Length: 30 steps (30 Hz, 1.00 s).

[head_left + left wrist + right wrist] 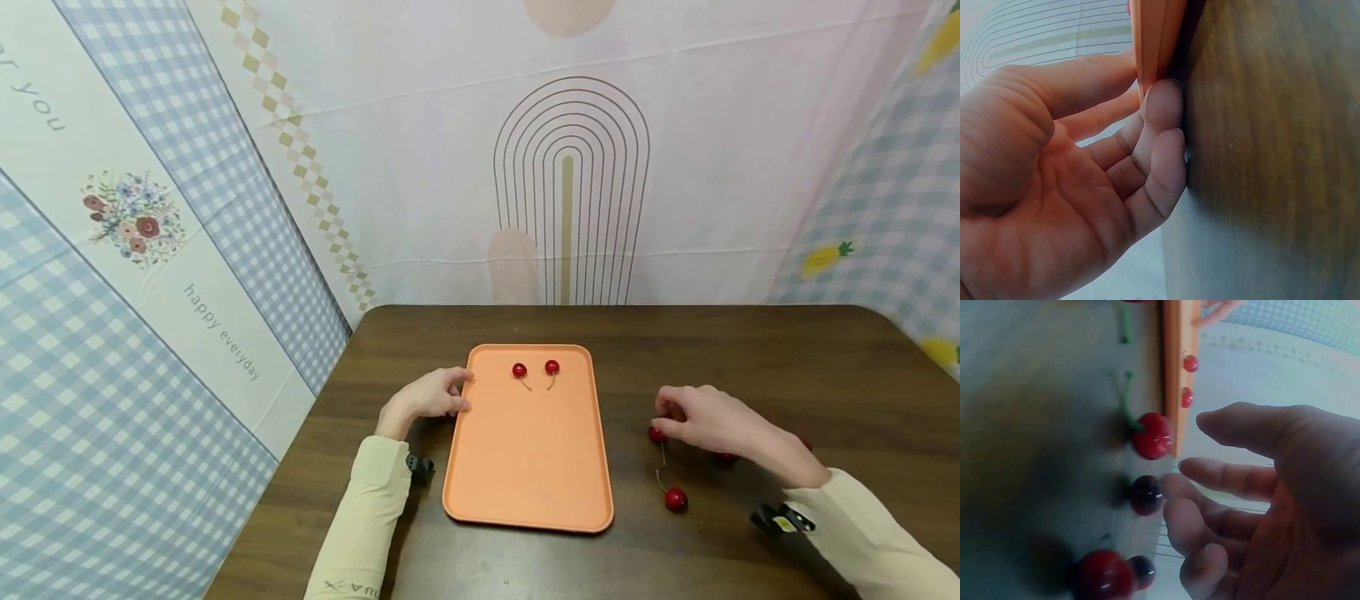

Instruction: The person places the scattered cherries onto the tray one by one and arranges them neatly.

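Note:
An orange rectangular tray (528, 467) lies on the table, with two red cherries (520, 370) (552, 367) with stems near its far end. My left hand (431, 393) holds the tray's left rim; in the left wrist view the thumb lies over the rim and fingertips (1165, 106) touch its outer side. To the tray's right, my right hand (708, 417) hovers over loose cherries, thumb and fingers apart, holding nothing. One stemmed cherry (1152, 435) is just beyond its fingertips, a darker cherry (1147, 495) beside it. The hand partly hides others in the head view.
Closer to the front, another cherry (676, 499) lies with its stem pointing back. More cherries (725, 458) sit under the right forearm. The dark wooden table (480, 325) ends at a patterned cloth (420, 167) behind it.

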Each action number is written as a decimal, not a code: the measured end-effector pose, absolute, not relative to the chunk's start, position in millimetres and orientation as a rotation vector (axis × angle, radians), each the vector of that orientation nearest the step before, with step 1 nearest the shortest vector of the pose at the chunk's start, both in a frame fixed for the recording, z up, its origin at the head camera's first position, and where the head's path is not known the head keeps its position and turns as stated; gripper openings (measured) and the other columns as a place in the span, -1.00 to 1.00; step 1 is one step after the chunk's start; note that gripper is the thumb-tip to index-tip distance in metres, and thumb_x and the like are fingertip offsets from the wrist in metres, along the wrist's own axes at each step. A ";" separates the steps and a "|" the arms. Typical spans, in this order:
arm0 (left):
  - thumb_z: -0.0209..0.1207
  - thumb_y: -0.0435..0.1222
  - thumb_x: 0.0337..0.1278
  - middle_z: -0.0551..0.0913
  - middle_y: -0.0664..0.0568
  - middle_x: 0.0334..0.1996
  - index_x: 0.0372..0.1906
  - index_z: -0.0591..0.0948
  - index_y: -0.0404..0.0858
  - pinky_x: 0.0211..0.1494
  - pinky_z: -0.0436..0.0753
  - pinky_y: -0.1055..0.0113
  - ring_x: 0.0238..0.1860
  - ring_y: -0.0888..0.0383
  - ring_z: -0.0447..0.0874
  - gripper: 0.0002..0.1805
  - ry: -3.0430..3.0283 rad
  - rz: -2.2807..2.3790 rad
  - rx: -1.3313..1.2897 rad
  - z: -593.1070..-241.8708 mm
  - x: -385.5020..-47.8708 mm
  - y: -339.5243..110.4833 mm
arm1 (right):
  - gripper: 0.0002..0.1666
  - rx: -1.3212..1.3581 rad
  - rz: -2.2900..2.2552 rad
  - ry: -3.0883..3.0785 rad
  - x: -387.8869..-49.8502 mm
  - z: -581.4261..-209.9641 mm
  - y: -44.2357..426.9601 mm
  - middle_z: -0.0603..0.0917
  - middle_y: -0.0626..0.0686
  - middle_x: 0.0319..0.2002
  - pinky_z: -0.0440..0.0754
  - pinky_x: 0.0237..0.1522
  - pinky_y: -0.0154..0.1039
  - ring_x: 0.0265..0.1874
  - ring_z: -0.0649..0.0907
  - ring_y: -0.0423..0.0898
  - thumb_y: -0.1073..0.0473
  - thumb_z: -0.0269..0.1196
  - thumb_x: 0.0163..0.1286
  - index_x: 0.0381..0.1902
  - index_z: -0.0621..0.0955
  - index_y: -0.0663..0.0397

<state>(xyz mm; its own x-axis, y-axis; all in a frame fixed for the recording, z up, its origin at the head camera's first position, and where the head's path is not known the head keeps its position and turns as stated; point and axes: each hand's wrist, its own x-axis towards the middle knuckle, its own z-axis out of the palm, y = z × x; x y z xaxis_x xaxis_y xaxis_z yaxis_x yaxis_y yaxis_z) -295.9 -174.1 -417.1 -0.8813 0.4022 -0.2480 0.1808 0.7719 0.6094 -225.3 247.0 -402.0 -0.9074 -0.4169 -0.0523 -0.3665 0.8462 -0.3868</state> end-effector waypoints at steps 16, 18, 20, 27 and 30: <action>0.27 -0.30 0.24 0.56 0.00 -0.46 0.36 0.42 -0.22 -0.43 0.46 0.38 -0.53 0.17 0.49 -0.41 2.592 0.842 0.428 -416.4 -296.8 -173.1 | -0.63 -0.503 -0.405 2.840 -217.1 -419.4 247.3 0.42 -0.07 -0.59 0.28 -0.56 -0.24 -0.61 0.41 -0.16 -0.12 0.37 0.21 -0.43 0.46 -0.07; 0.26 -0.30 0.24 0.56 0.00 -0.47 0.36 0.43 -0.21 -0.44 0.45 0.38 -0.53 0.16 0.49 -0.42 2.590 0.844 0.429 -416.4 -296.9 -173.1 | -0.67 -0.502 -0.396 2.836 -216.8 -419.8 246.8 0.42 -0.07 -0.60 0.28 -0.56 -0.25 -0.62 0.41 -0.16 -0.07 0.36 0.24 -0.44 0.46 -0.07; 0.26 -0.30 0.24 0.56 0.00 -0.47 0.35 0.43 -0.20 -0.44 0.45 0.37 -0.53 0.16 0.49 -0.43 2.592 0.841 0.425 -416.5 -297.3 -173.3 | -0.72 -0.504 -0.391 2.828 -216.6 -419.8 246.9 0.43 -0.07 -0.60 0.29 -0.57 -0.25 -0.62 0.41 -0.16 0.01 0.35 0.26 -0.44 0.46 -0.05; 0.26 -0.27 0.25 0.57 0.00 -0.46 0.34 0.45 -0.16 -0.41 0.47 0.35 -0.50 0.16 0.51 -0.45 2.603 0.826 0.414 -417.9 -297.3 -174.8 | -0.81 -0.492 -0.412 2.799 -217.4 -419.1 246.8 0.44 -0.05 -0.61 0.33 -0.56 -0.25 -0.62 0.42 -0.15 0.21 0.28 0.27 -0.50 0.49 -0.04; 0.26 -0.28 0.25 0.58 -0.01 -0.46 0.34 0.45 -0.17 -0.41 0.47 0.35 -0.50 0.15 0.51 -0.44 2.596 0.837 0.409 -418.3 -296.6 -174.8 | -0.82 -0.477 -0.421 2.786 -217.5 -420.3 246.5 0.44 -0.06 -0.60 0.33 -0.56 -0.26 -0.62 0.43 -0.15 0.25 0.27 0.25 -0.52 0.51 -0.04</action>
<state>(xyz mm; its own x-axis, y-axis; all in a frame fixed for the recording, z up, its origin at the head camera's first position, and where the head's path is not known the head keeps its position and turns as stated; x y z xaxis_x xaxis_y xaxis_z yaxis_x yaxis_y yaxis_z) -296.6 -174.8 -418.3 -0.8850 0.3825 -0.2656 0.1552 0.7800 0.6062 -217.5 246.5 -420.3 -0.9054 -0.3603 -0.2246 -0.2779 0.9028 -0.3281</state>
